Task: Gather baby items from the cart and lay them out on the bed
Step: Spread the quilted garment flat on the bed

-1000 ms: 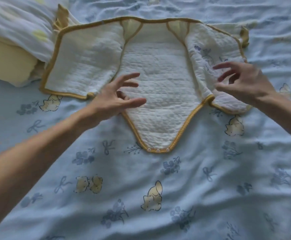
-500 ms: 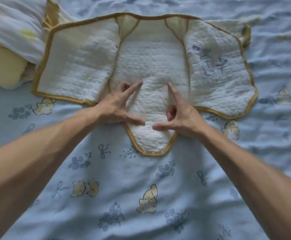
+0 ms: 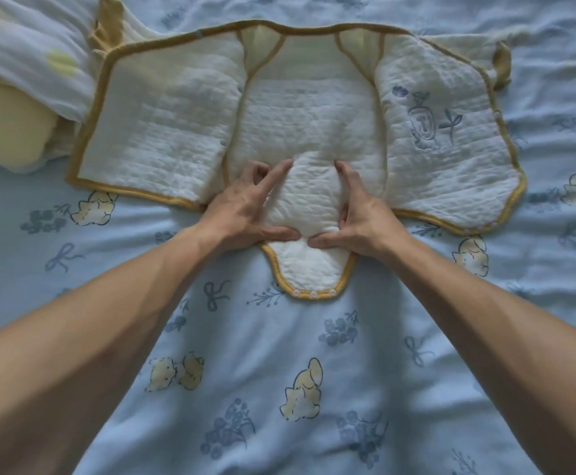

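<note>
A white quilted baby bodysuit (image 3: pixel 163 132) with mustard-yellow trim lies spread open on the bed, both front flaps folded outward. Its right flap carries blue embroidery. The crotch tab with three snaps points toward me. My left hand (image 3: pixel 245 210) and my right hand (image 3: pixel 358 214) press flat on the narrow lower middle of the bodysuit, thumbs nearly touching, fingers spread. Neither hand holds anything. A bulge of fabric rises between them.
The light blue bedsheet (image 3: pixel 296 389) with rabbit and flower prints covers the bed. At the upper left lies a white gauzy cloth (image 3: pixel 22 56) over a pale yellow cushion (image 3: pixel 2 128), touching the bodysuit's left sleeve.
Both hands came together from the bodysuit's sides onto its lower middle. The right flap now lies fully spread outward. The thumbs have moved closer together.
</note>
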Action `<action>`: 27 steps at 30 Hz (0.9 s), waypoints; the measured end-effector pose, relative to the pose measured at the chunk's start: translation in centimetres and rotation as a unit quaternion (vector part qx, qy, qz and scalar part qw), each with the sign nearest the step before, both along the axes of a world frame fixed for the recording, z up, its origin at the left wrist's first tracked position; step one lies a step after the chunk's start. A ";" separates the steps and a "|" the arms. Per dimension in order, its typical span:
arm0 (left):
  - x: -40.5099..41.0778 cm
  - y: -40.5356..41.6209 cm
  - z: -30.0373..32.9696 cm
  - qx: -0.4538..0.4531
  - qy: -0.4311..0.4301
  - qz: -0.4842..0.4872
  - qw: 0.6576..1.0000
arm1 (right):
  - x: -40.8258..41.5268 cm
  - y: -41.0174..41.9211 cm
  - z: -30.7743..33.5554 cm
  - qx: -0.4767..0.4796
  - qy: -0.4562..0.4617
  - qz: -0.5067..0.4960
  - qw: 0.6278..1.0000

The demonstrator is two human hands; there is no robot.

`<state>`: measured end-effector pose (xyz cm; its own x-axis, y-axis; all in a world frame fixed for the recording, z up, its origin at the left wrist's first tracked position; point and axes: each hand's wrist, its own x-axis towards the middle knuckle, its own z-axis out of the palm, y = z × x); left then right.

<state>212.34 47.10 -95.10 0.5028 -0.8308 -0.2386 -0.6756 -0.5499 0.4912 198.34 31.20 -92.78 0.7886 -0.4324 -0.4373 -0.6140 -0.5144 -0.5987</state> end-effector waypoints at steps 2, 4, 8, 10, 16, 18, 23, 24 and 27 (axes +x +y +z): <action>-0.6 0.0 0.2 -0.004 -0.031 0.003 1.000 | -0.2 0.3 -0.1 -0.018 -0.007 -0.007 1.000; -2.2 0.3 0.4 0.001 -0.089 0.032 0.996 | -0.4 1.0 0.0 -0.042 -0.001 -0.013 0.999; -8.7 2.2 2.6 0.094 -0.165 0.100 0.977 | -2.8 5.8 1.5 -0.200 0.071 0.041 0.976; -12.5 4.2 4.9 0.190 -0.123 0.084 0.970 | -5.4 9.3 3.4 -0.195 0.116 0.047 0.973; -14.9 10.5 24.2 0.281 -0.119 0.202 0.931 | -11.4 13.0 22.0 -0.228 0.108 -0.018 0.967; -14.3 11.1 34.1 0.243 -0.126 0.226 0.935 | -12.3 12.4 31.5 -0.275 0.086 -0.027 0.957; -15.6 11.6 60.6 0.115 -0.235 0.223 0.939 | -14.4 12.2 57.7 -0.388 0.037 -0.051 0.919; -16.5 11.9 65.8 0.089 -0.256 0.218 0.937 | -15.2 12.8 62.7 -0.409 0.024 -0.052 0.911; -20.3 13.3 79.3 0.015 -0.304 0.205 0.930 | -18.5 15.2 76.2 -0.460 -0.026 -0.080 0.884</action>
<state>192.06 60.41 -15.82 0.8252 -0.5376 0.1733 -0.5545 -0.8294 0.0673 179.82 46.40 -16.61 0.6941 -0.6941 0.1911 -0.7069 -0.7074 -0.0019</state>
